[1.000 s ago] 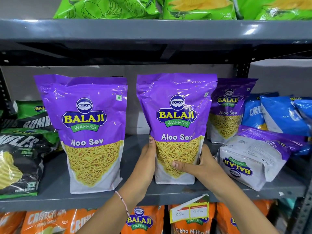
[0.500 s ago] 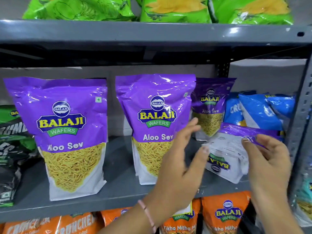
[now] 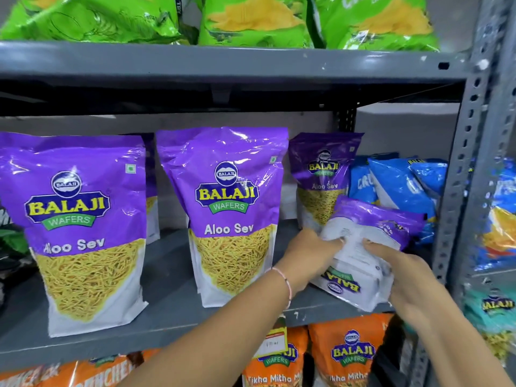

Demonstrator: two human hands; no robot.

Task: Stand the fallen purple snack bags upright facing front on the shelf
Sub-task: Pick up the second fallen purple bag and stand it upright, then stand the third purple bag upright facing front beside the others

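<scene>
Shelf: grey metal shelf (image 3: pixel 173 277), two purple bags upright.
Fallen bag (image 3: pixel 363 247): I see it back-up, between both hands.
Left hand (image 3: pixel 310 252): fingers gripping its left edge.
Right hand (image 3: pixel 402 275): clasps its right side.

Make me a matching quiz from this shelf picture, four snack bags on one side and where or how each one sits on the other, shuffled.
Things:
1. fallen purple bag
2. middle purple bag
3. green bags
4. orange bags

States or places:
A. on the shelf above
B. on the shelf below
C. lying back side up, held by both hands
D. upright, front facing out

Pairs: 1-C, 2-D, 3-A, 4-B
</scene>
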